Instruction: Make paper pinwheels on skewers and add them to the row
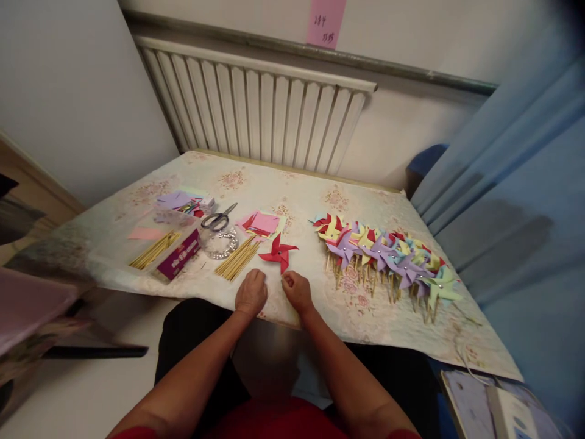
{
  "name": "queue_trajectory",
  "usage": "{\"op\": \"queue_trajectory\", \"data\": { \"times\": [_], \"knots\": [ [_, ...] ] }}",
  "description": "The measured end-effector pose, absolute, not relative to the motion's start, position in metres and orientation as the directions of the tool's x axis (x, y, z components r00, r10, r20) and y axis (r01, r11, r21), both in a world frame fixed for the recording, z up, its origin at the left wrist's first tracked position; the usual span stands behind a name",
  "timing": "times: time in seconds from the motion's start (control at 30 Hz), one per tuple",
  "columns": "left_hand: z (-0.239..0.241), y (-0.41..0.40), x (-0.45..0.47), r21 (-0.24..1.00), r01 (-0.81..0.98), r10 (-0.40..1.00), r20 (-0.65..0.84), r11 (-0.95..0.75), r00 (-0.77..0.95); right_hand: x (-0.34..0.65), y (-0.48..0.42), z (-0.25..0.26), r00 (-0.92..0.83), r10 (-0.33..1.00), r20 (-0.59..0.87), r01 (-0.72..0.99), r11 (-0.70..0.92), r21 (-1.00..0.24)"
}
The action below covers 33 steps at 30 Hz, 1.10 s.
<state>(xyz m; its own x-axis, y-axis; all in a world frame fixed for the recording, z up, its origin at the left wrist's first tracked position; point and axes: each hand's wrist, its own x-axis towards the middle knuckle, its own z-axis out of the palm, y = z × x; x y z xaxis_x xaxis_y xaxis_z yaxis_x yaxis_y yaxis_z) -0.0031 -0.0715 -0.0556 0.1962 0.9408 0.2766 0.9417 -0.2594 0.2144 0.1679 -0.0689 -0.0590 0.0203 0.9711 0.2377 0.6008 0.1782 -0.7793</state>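
Red four-bladed paper pinwheel (pixel 277 252) | right hand (pixel 298 290) at its near edge | curled left hand (pixel 251 292) near slender tan sticks (pixel 237 258)

pink note (pixel 326 23), unclear digits (pixel 320 21), box (pixel 176 263), blurred lettering (pixel 183 257)

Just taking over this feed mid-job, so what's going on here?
A person's right hand is at the lower blade of a red pinwheel; the exact grip is hard to see. The left hand is curled nearby, close to some loose sticks. Many pinwheels on sticks are gathered on the right, and scissors lie on the left.
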Motion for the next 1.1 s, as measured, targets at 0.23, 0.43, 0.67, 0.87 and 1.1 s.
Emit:
{"op": "queue_trajectory", "data": {
  "times": [0.23,0.43,0.67,0.87,1.1],
  "knots": [
    [-0.0566,-0.0711,-0.0032,0.214,0.940,0.936,0.292,-0.264,0.197,0.1687,-0.0674,-0.0631,0.026,0.972,0.235,0.589,0.175,-0.789],
    [-0.0602,-0.0704,-0.0032,0.221,0.941,0.940,0.283,-0.256,0.190,0.1688,-0.0659,-0.0668,0.044,0.973,0.228,0.594,0.158,-0.789],
    [-0.0592,-0.0706,-0.0029,0.237,0.934,0.937,0.288,-0.268,0.196,0.1694,-0.0661,-0.0695,0.041,0.971,0.237,0.584,0.169,-0.794],
    [-0.0597,-0.0707,-0.0029,0.229,0.939,0.941,0.280,-0.257,0.190,0.1695,-0.0658,-0.0694,0.040,0.964,0.261,0.581,0.190,-0.791],
    [-0.0596,-0.0706,-0.0032,0.234,0.938,0.945,0.265,-0.256,0.191,0.1696,-0.0658,-0.0693,0.037,0.963,0.268,0.594,0.194,-0.781]
  ]
}}
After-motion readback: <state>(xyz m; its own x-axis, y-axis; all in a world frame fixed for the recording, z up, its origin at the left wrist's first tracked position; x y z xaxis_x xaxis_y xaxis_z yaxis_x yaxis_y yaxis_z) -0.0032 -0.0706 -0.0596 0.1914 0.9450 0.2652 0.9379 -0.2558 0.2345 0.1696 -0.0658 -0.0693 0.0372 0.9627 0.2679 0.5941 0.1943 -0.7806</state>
